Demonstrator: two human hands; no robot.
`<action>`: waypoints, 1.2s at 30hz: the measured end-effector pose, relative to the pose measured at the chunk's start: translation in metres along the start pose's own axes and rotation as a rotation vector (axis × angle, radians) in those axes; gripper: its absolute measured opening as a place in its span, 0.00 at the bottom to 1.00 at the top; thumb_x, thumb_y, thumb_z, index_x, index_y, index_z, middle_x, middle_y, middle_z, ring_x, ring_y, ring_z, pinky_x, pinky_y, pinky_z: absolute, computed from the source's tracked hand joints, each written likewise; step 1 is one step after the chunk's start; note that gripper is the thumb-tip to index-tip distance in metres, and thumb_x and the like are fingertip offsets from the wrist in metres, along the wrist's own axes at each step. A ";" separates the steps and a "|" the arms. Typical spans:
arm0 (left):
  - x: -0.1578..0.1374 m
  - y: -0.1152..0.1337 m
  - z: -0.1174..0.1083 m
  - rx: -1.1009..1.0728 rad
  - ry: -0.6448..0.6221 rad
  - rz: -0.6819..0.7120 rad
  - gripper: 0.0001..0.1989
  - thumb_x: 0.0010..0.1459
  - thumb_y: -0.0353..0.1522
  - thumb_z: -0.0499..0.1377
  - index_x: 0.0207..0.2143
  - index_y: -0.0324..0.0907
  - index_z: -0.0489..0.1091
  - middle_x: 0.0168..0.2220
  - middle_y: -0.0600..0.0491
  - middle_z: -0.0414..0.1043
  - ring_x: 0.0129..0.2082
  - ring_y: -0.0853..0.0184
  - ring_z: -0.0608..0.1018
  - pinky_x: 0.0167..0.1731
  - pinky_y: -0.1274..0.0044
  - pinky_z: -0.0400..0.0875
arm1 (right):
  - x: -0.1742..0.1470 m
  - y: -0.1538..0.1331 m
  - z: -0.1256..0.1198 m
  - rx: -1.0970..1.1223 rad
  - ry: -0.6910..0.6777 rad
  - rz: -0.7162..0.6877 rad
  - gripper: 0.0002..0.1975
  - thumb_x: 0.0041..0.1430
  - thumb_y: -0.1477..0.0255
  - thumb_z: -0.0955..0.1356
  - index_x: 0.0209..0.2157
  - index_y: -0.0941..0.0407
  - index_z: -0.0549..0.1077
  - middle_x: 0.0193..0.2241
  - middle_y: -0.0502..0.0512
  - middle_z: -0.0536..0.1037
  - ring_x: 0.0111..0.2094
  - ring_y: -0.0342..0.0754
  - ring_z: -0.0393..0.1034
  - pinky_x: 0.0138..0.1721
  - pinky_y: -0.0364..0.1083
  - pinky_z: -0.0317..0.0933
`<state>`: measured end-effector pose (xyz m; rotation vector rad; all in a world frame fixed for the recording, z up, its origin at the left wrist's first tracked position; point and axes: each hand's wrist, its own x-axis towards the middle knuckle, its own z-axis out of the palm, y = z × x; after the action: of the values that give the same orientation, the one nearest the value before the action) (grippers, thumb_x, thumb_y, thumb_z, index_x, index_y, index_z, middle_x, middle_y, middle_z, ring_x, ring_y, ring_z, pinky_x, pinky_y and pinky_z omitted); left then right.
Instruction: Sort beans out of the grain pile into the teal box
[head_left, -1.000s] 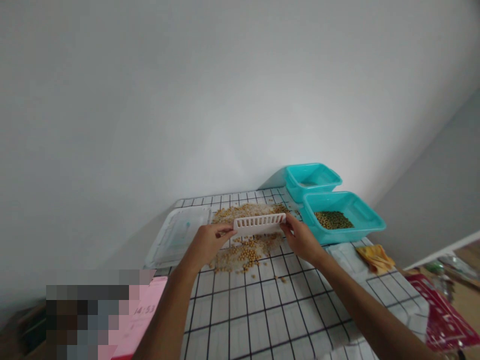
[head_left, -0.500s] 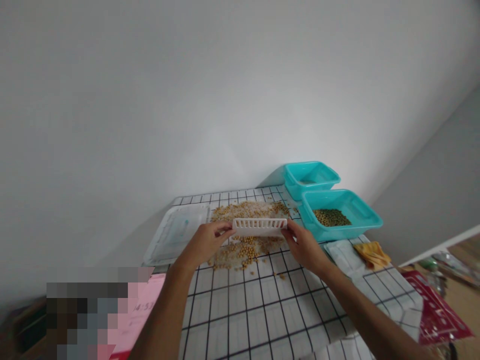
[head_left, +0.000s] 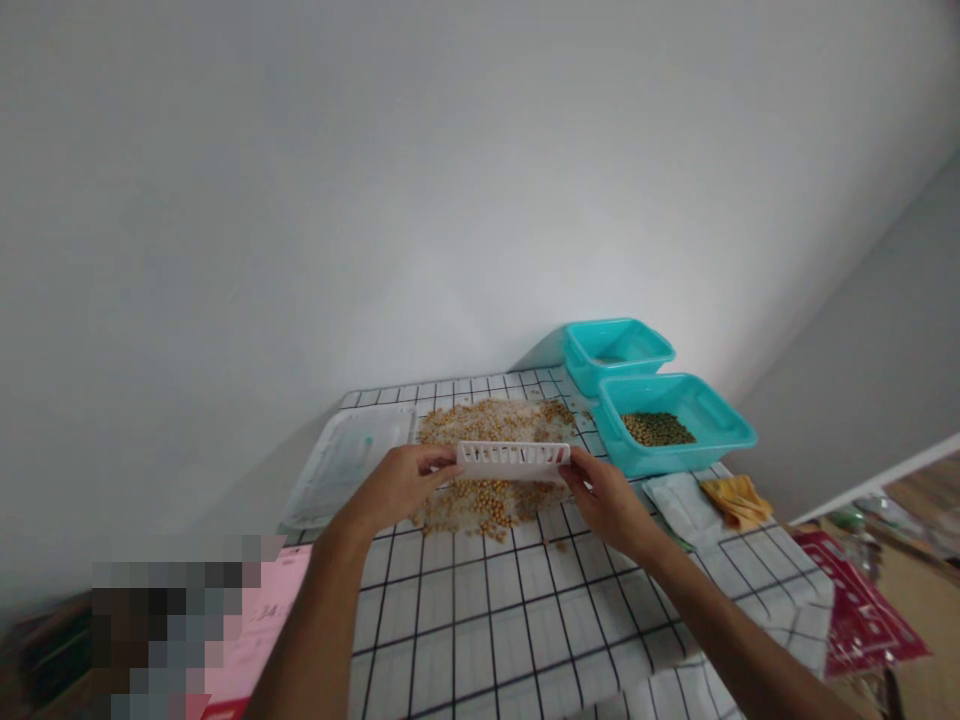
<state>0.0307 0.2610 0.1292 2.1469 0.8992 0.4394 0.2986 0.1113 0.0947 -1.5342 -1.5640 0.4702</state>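
Observation:
A white slotted plastic tray [head_left: 514,466], like a small sieve basket, is held level between both hands over the table. My left hand [head_left: 409,480] pinches its left end, and my right hand [head_left: 600,490] grips the right end. Beneath and behind it, yellow soybeans [head_left: 491,497] lie spread with whitish grains that look like rice [head_left: 480,425]. The inside of the tray is hidden from this angle. Right of the hands, a turquoise basin [head_left: 679,455] holds green and yellowish beans [head_left: 656,429].
Behind that basin stands a second turquoise basin [head_left: 619,370] with a little pale content. A clear lid [head_left: 349,460] lies at the left on the checked tablecloth [head_left: 457,620]. At the right are a white packet [head_left: 682,508] and a yellow cloth [head_left: 739,500]. The wall [head_left: 420,200] rises behind.
The tray and both hands shift slightly left and down in the picture, partly with the camera view. The tray shows more of its front side, and both hands keep their grip.

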 end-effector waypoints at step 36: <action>0.016 0.008 0.037 0.071 0.324 0.143 0.13 0.61 0.40 0.59 0.43 0.47 0.79 0.40 0.54 0.83 0.39 0.63 0.83 0.45 0.71 0.75 | -0.012 -0.001 -0.018 -0.135 0.147 -0.021 0.13 0.67 0.68 0.62 0.47 0.50 0.75 0.42 0.51 0.82 0.41 0.49 0.77 0.44 0.45 0.68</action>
<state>0.0658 0.2495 0.1108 2.2514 0.9509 0.8580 0.3105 0.0947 0.1022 -1.6146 -1.5209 0.2381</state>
